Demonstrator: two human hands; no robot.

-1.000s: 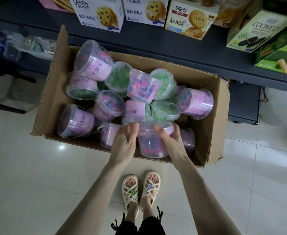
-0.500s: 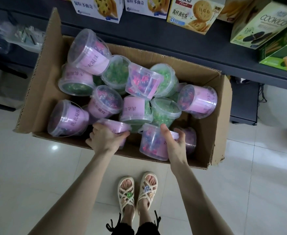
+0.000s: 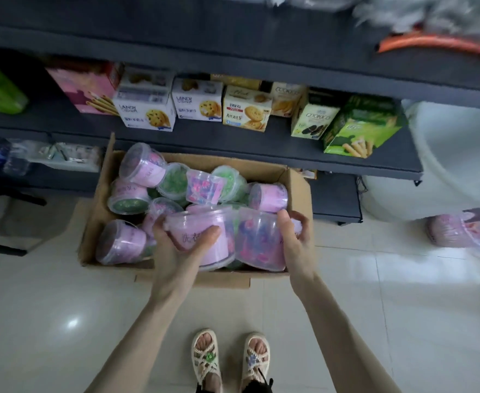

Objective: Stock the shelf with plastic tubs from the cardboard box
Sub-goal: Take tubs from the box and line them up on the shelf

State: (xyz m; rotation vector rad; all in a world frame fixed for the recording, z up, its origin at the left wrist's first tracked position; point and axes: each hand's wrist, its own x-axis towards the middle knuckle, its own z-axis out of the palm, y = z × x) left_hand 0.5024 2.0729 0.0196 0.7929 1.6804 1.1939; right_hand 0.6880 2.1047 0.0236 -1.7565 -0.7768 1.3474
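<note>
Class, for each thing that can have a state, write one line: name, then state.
Brown cardboard box: open, on the floor.
Left hand: grips a clear plastic tub with pink label.
Right hand: grips a clear plastic tub of pink and purple pieces.
Other tubs: lidded, jumbled in the box.
Cardboard biscuit boxes: closed, on the dark shelf.
</note>
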